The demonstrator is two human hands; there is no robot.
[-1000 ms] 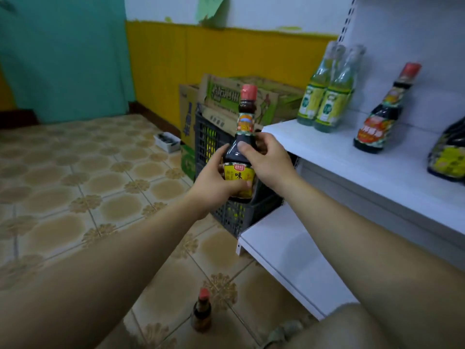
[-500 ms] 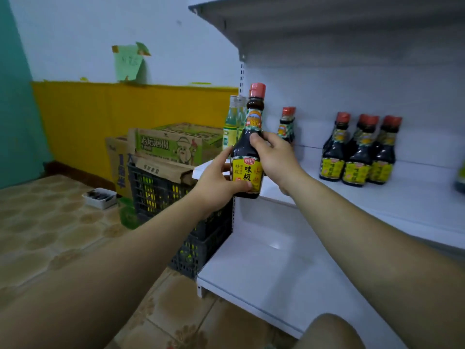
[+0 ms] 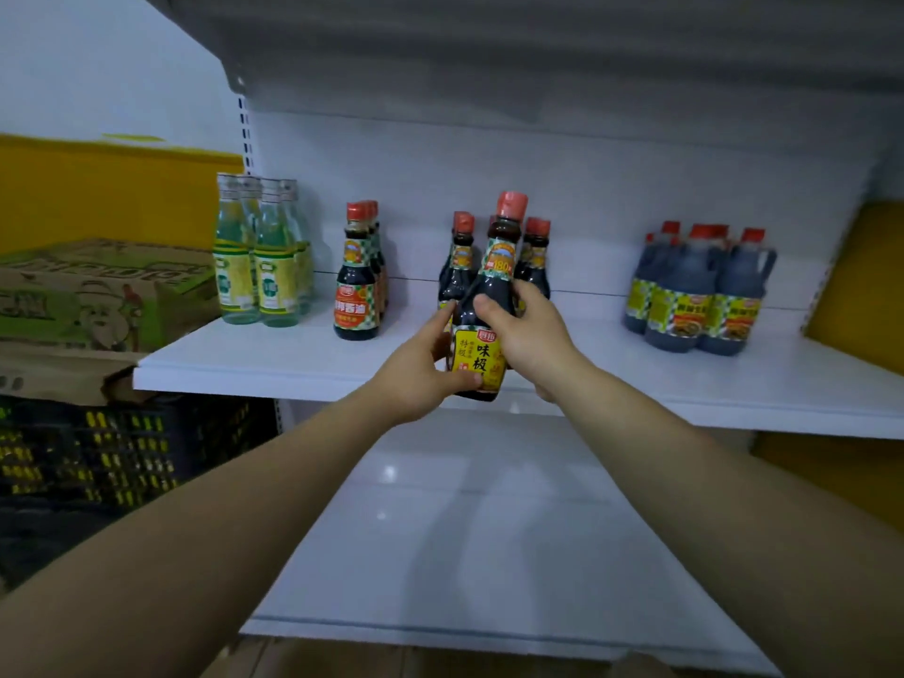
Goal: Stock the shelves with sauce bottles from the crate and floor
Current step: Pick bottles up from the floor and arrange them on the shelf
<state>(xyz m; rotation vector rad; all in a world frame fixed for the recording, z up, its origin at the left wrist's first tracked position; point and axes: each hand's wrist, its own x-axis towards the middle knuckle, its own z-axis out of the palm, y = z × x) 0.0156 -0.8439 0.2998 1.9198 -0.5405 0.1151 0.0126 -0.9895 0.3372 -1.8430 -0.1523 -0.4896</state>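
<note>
Both hands hold one dark sauce bottle (image 3: 490,296) with a red cap and yellow label, upright, just above the front edge of the white middle shelf (image 3: 274,357). My left hand (image 3: 420,369) grips its lower body from the left. My right hand (image 3: 531,330) wraps its shoulder from the right. Right behind it stand matching dark bottles (image 3: 460,266) on the shelf. The black crate (image 3: 98,447) sits low at the left, beside the shelf.
On the same shelf stand clear green-labelled bottles (image 3: 259,256) at the left, orange-labelled dark bottles (image 3: 359,276), and large handled jugs (image 3: 699,291) at the right. Cardboard boxes (image 3: 88,296) lie on top of the crate. A white lower shelf (image 3: 489,530) spreads below my arms.
My view has turned right to face the shelf. Both hands carried the bottle from beside the crate to the middle shelf's front edge, in front of the matching bottles.
</note>
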